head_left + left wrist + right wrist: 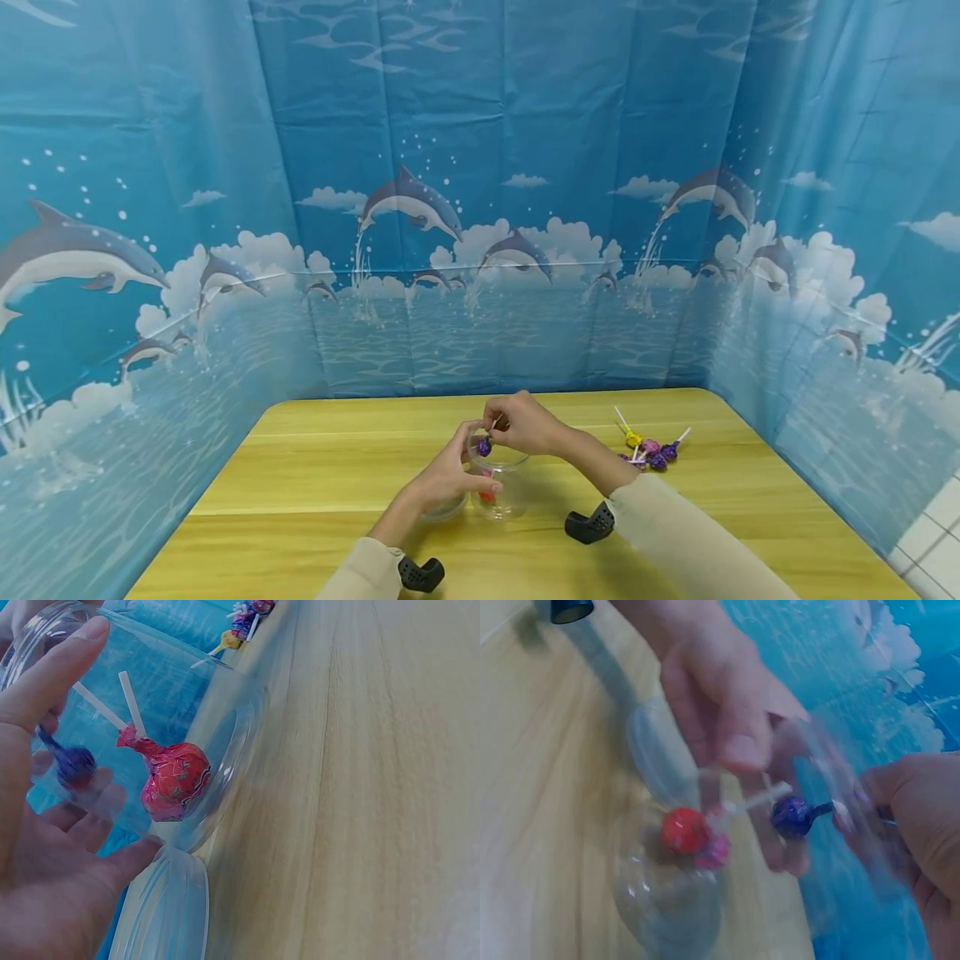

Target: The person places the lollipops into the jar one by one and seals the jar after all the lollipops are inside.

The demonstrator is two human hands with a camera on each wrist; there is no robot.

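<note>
A clear plastic jar (512, 502) stands on the table, and my left hand (441, 482) grips its side, thumb in front and fingers behind. My right hand (528, 425) is at the jar's mouth and pinches a purple lollipop (484, 447) by its stick, candy end down inside the rim. At the jar's bottom lie a red lollipop (684, 830) and a pink lollipop (713, 853), their white sticks slanting upward. Beside the jar, below my left hand, a clear round lid (171, 907) rests on the table.
To the right on the wooden table (300, 475) lies a loose group of lollipops: a yellow lollipop (633, 438), a pink one (651, 447) and several purple ones (670, 452). A blue dolphin-print curtain (465, 333) hangs behind the table and along its sides.
</note>
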